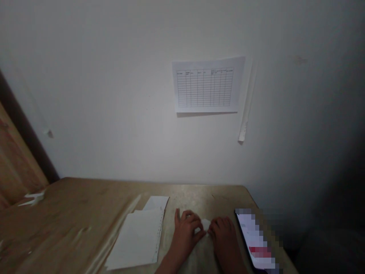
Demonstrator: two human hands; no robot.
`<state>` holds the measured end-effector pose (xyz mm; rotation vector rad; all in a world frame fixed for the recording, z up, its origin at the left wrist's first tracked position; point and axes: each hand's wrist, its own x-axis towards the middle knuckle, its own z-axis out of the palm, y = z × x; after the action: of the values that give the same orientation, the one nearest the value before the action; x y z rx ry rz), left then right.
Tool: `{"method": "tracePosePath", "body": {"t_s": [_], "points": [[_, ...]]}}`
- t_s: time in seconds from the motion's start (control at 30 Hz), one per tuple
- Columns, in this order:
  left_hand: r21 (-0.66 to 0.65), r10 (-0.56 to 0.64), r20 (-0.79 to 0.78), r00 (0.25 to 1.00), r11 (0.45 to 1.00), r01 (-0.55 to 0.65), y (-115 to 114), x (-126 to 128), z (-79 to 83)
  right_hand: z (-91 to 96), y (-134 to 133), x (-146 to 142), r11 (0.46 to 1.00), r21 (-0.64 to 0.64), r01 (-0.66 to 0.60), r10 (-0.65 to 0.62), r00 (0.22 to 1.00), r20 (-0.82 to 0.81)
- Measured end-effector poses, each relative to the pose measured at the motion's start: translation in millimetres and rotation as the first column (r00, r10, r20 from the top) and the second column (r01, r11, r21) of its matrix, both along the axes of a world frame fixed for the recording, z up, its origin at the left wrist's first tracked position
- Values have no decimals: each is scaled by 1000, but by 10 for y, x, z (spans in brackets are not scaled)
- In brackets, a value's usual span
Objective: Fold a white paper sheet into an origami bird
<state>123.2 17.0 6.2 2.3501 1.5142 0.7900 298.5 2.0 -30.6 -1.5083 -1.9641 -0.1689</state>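
Between my two hands, on the table, is a small piece of white paper (205,223) with a pointed top; most of it is hidden by fingers. My left hand (186,230) pinches its left side between thumb and forefinger, the other fingers raised and curled. Against the right side of the paper rest the bent fingers of my right hand (224,232), closed on its edge. To the left of my left hand lie white sheets with punched edges (137,239), and a smaller white sheet (156,203) sticks out behind them.
A phone (253,239) with a lit, blurred-out screen lies right of my right hand, near the right edge of the table (82,205). Paper scraps (32,198) lie at the far left. A printed chart (203,89) and a paper strip (245,114) hang on the wall behind.
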Motion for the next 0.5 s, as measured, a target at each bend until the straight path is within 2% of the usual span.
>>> {"method": "tracePosePath", "body": {"t_s": [0.3,0.5], "points": [[-11,13,14,1000,1000,-13,25,4,-35,21,-3,33,999,-26,22,-21,999,28],[-10,0,20,1000,1000,0,-13,14,12,-11,-1,42,1000,-23,20,-20,1000,-5]]}}
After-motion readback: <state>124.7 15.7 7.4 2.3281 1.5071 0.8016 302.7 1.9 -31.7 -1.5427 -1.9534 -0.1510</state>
